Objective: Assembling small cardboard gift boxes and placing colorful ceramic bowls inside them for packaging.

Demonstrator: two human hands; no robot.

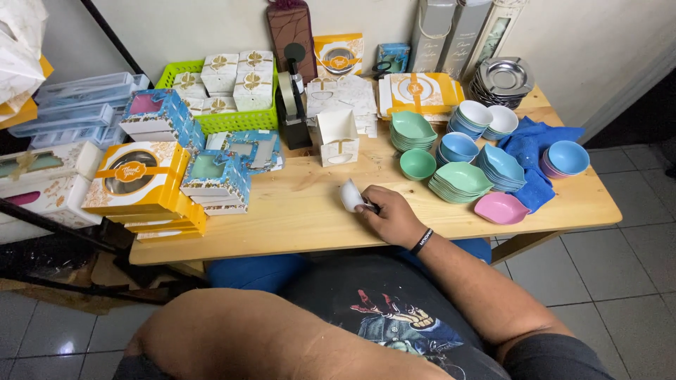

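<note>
My right hand [393, 215] rests on the wooden table [296, 214] near its front edge, fingers closed on a small white dish [349, 195] tipped on its side. A black band circles that wrist. My left forearm [246, 334] lies across my lap in the foreground; its hand is out of the picture. Just behind the dish stands an open white gift box [337, 136]. To the right are stacks of leaf-shaped green dishes [461, 180] and a single round green bowl [417, 163].
Blue bowls [458, 146], a pink dish [501, 208] and a blue cloth [536, 151] fill the right side. Orange window boxes [141, 184], blue boxes [215, 177], a green basket of white boxes [218, 88] and a black tape dispenser [293, 98] stand left and behind. Metal plates [503, 77] sit back right.
</note>
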